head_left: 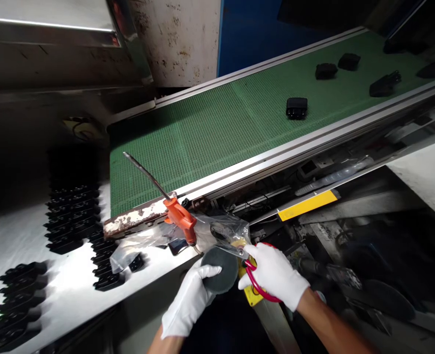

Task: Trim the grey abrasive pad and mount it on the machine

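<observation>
Both hands wear white gloves and sit at 6 o'clock in the view. The left hand (pixel 189 305) is closed around the edge of one dark round pad (pixel 220 270), gripping it upright. The right hand (pixel 274 275) is closed on one pair of red-handled scissors (pixel 257 281), whose blades reach toward 10 o'clock, just above the pad. Right behind the hands lies one crumpled clear plastic bag (pixel 220 231), and beside it one orange air gun (pixel 178 216) with a thin metal nozzle rests against a rusty metal edge (pixel 134 219). One yellow box (pixel 250 295) shows beneath the scissors. A green mesh conveyor belt (pixel 202 147) runs toward 2 o'clock, with four black parts (pixel 296 108) clearly on it and more dark shapes, too dim to count, at its far end. At 9 o'clock, a steel table (pixel 55 265) holds three rows of stacked black parts (pixel 73 216). One yellow strip (pixel 307 205) sits below the belt's frame at 3 o'clock.
</observation>
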